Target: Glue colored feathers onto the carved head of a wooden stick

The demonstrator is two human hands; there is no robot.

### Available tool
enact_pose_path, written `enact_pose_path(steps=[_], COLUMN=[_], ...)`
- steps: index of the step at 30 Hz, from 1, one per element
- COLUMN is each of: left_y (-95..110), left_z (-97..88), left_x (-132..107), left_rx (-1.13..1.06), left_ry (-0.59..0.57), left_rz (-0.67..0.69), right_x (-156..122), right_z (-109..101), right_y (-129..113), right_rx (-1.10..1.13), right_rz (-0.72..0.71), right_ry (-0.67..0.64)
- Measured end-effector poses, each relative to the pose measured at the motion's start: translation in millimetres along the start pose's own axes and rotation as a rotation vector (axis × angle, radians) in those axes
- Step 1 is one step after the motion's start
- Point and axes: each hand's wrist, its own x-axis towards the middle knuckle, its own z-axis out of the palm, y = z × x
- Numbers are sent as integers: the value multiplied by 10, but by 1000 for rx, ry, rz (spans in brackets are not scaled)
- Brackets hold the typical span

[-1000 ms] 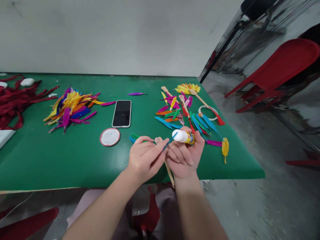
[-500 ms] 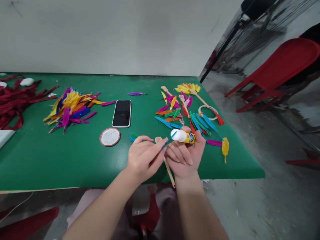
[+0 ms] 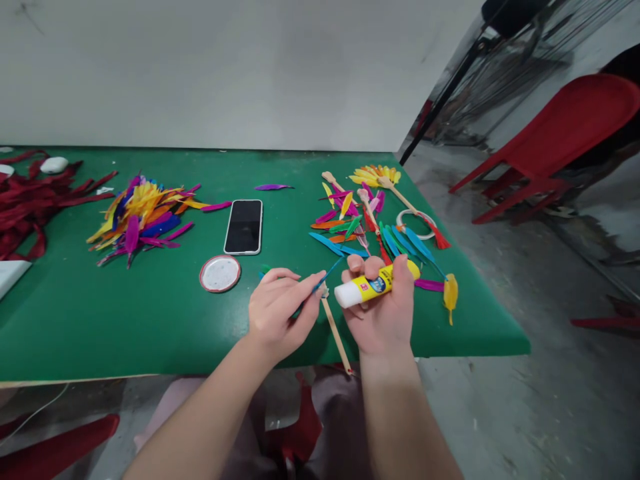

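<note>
Above the table (image 3: 200, 327), left hand (image 3: 280, 310) pinches a blue feather (image 3: 330, 271); palm-up right hand (image 3: 383, 323) grips a glue stick (image 3: 367, 287).

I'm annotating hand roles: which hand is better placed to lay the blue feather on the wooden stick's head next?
Probably the left hand: it pinches the blue feather close to the head of the wooden stick; the right hand grips the yellow glue stick.
</note>
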Motion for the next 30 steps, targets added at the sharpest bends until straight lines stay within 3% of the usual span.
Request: enact_pose_path(steps=[11,19,30], left_y=[-3,30,92], left_z=[23,6,36], left_x=[13,12,-28], left_rx=[-8,-36,-79], left_ry=[2,5,-49], left_rz=[3,9,40], right_x=[-40,-8,-6], right_z=[-51,-50,-42], right_y=[-41,-37,-39], right_rx=[177,148,270], right_rz=[-3,-42,62], right_ry=[-118,-40,-94])
